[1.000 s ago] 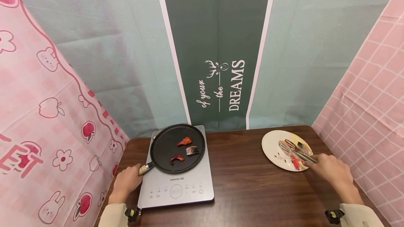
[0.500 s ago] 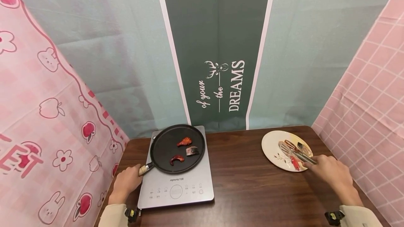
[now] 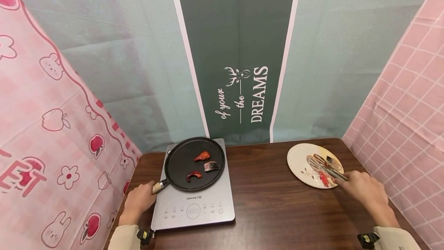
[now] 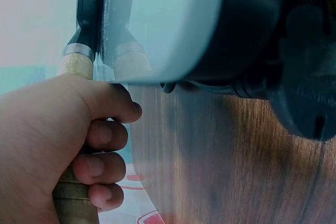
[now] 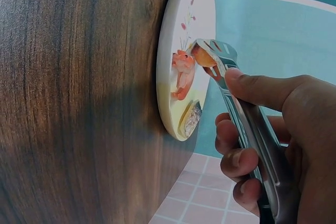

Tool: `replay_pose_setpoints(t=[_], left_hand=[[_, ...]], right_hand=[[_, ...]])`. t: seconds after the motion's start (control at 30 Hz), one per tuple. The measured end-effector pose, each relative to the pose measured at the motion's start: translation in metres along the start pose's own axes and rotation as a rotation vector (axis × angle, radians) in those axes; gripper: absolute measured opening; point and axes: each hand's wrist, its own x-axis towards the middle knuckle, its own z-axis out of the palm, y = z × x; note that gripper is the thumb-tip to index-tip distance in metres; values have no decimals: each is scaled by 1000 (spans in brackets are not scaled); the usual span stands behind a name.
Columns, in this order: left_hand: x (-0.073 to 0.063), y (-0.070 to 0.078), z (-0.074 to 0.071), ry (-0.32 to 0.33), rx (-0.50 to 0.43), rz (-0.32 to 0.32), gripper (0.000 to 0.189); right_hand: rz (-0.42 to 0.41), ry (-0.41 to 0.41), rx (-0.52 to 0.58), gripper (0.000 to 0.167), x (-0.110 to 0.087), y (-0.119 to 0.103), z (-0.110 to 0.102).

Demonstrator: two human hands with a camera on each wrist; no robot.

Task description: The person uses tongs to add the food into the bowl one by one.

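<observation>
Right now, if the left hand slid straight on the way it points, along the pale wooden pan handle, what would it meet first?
The left hand would likely meet the silvery ring-shaped collar first, then the black neck of the round black pan.

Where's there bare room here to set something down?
The widest free patch is the wooden tabletop between the cooktop and the plate. The left part of the pan is bare too. It's crowded at the plate's right, with food pieces, tongs and the right hand, and at the pan's handle, gripped by the left hand.
</observation>
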Motion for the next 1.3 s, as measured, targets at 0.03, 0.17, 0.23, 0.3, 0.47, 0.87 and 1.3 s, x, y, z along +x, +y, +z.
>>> replay_pose_setpoints(t=[0.03,0.17,0.23,0.3,0.47,0.87,1.3], left_hand=[[0,0,0,0,0,-1,22],[0,0,0,3,-1,-1,20],[0,0,0,5,-1,-1,18],[0,0,0,5,0,-1,17],[0,0,0,8,2,1,16],[2,-2,2,13,10,9,16],[0,-1,2,7,8,8,18]], right_hand=[[2,2,0,59,0,0,0],[5,15,0,59,0,1,1],[6,21,2,59,0,1,0],[5,26,3,57,0,1,0],[9,39,4,52,0,-1,-3],[7,50,0,58,2,-4,-4],[-13,82,-8,55,2,-10,-9]])
